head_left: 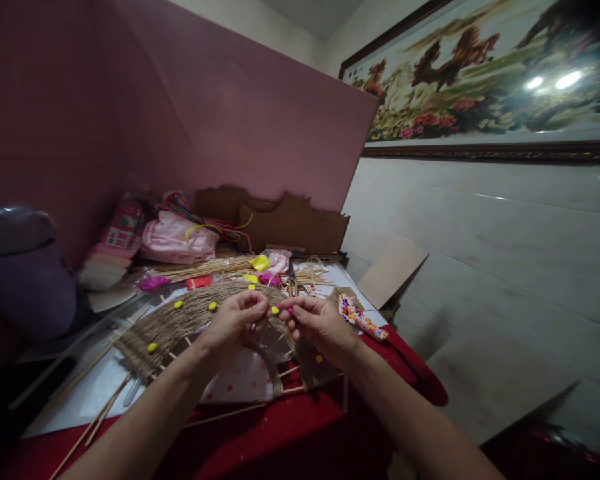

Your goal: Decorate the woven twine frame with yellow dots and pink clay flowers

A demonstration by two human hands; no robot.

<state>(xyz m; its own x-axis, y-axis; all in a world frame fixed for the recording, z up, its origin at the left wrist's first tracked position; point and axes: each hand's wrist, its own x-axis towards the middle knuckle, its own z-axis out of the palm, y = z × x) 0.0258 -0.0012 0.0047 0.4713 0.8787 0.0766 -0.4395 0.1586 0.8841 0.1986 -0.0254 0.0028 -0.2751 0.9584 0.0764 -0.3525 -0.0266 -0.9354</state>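
Both hands are raised close together over an arch woven from brown twine on thin sticks [145, 333]. My left hand [243, 317] is closed in a pinch, and whatever lies between its fingertips is too small to make out. My right hand [320, 323] pinches a small magenta clay-like piece [291, 311] between thumb and forefinger. Between the hands shows a small yellow dot [275, 311]; whether it touches the fingers or sits on the arch I cannot tell. More yellow dots [213, 306] are spread along the twine. White cloth with red dots [243, 380] lies under the arch.
Gold-handled scissors [293, 287] and yellow and magenta packets [260, 263] lie behind the arch. A flower-patterned glue gun [363, 319] is at right. Wooden sticks [200, 269], torn cardboard [293, 223] and a pink bag [180, 237] stand at the back. A purple bin [27, 273] is left.
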